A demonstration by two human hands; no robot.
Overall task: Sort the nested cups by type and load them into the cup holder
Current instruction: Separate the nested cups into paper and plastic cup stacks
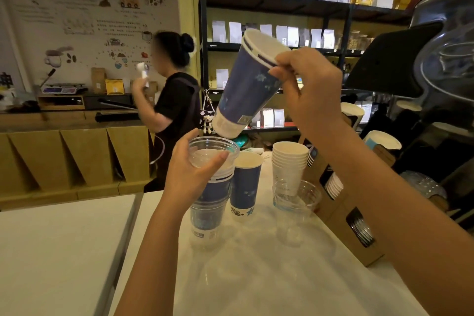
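- The blue paper cup point(250, 82) is being held tilted in the air above the mixed stack point(209, 197), pinched at its rim by the right hand point(309, 87)
- The clear plastic cup point(214, 151) topping that stack is being gripped by the left hand point(191, 177)
- The stack should be kept steadied while blue cups are being grouped beside the standing blue cup point(245, 187) on the white counter point(256, 277)
- Blue body, white rim and base are being noted

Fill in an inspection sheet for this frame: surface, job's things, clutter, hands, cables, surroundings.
Surface: white counter.
Job's things: blue paper cup lifted and tilted; mixed nested stack; second blue cup upright; white cup stack sits in a clear cup; cardboard cup holder partly loaded.
Clutter: nothing seen.
Hands: left hand grips the stack's top clear cup; right hand holds the lifted cup.
Cables: nothing seen.
Surroundings: another person; shelves of bags.
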